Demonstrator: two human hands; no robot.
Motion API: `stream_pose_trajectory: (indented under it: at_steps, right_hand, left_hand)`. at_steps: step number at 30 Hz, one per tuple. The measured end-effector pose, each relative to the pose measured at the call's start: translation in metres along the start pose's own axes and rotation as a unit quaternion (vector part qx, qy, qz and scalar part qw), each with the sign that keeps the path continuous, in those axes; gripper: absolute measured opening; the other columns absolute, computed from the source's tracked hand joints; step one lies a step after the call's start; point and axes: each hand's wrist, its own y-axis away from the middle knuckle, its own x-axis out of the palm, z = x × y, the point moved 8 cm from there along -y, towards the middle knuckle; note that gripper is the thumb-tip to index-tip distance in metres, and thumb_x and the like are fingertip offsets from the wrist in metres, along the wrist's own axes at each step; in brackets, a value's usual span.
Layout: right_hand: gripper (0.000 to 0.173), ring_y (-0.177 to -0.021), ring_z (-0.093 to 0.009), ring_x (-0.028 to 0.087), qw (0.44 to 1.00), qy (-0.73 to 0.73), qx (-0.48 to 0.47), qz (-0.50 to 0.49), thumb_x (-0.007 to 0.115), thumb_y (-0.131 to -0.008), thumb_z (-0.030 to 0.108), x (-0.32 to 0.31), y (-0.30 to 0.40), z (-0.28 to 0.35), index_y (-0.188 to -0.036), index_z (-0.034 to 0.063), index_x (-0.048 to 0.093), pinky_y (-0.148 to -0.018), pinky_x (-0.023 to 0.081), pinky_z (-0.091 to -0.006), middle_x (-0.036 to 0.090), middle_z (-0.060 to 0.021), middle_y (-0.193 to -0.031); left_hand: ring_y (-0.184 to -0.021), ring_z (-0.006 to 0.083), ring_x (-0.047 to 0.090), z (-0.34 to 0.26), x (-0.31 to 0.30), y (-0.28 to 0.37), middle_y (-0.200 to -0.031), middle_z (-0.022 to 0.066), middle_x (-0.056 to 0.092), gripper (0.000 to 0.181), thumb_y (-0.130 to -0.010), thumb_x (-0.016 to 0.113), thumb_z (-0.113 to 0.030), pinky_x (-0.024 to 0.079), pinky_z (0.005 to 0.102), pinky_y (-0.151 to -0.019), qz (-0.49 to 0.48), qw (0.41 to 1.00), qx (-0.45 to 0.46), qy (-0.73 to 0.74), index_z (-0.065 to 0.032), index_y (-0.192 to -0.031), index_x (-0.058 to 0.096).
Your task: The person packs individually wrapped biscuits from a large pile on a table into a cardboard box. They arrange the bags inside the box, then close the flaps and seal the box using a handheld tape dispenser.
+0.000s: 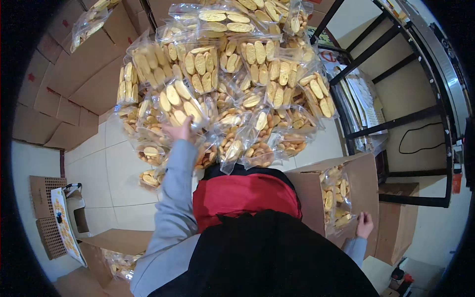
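My left hand (pixel 179 130) grips the lower edge of a clear plastic bag of oval biscuits (pixel 177 99) at the left part of a large heap of such bags. At the lower right, my right hand (pixel 365 224) is at the side of an open cardboard box (pixel 358 193), its thumb and fingertips close together beside a bag of biscuits (pixel 342 219). Whether it pinches that bag's plastic edge cannot be made out. More bagged biscuits (pixel 328 196) lie inside this box. Bags with biscuits (pixel 200 70) are piled in front of me.
Stacked cardboard boxes (pixel 85 70) stand at the upper left, with bags on top. A black metal frame (pixel 395 122) rises on the right. Another open box (pixel 115 237) holding bags is at the lower left, near a small white-topped stand (pixel 66 222). One bag (pixel 150 179) lies on the tiled floor.
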Motion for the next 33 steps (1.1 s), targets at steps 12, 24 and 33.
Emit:
stream_pose_trajectory:
  at_steps: [12, 24, 33]
  right_hand:
    - [0.04, -0.107, -0.034, 0.047, 0.848, -0.048, -0.527, 0.03, 0.067, -0.069, 0.018, 0.077, 0.109, 0.337, -0.105, 0.0056, 0.055, -0.089, 0.036, -0.0461, 0.05, -0.0156, -0.113]
    - [0.115, -0.112, -0.03, 0.045, 0.909, -0.164, -0.376, 0.077, 0.084, -0.044, 0.036, -0.006, 0.1, 0.267, -0.133, 0.0007, 0.021, -0.094, 0.035, -0.037, 0.041, -0.0177, -0.125]
    - [0.112, -0.109, -0.029, 0.047, 0.975, -0.042, -0.123, -0.18, 0.084, -0.045, 0.026, -0.163, 0.116, 0.113, -0.135, 0.0108, 0.019, -0.093, 0.037, -0.0383, 0.05, -0.016, -0.115]
  left_hand:
    - [-0.11, 0.0367, 0.036, -0.073, -0.034, 0.25, -0.121, 0.0205, 0.03, 0.094, -0.049, 0.081, -0.024, 0.035, 0.0468, -0.09, 0.186, 0.824, 0.535, 0.027, -0.0215, -0.124, 0.026]
    - [-0.11, 0.0333, 0.043, -0.12, 0.0, 0.37, -0.121, 0.013, 0.04, 0.063, -0.067, 0.065, -0.047, 0.02, 0.0572, -0.097, 0.395, 0.518, 0.749, 0.126, -0.021, -0.119, 0.041]
    - [-0.118, 0.0389, 0.031, -0.13, 0.017, 0.388, -0.13, 0.0223, 0.026, 0.087, -0.063, 0.075, -0.017, 0.025, 0.0505, -0.096, 0.423, 0.548, 0.722, 0.017, -0.0217, -0.131, 0.021]
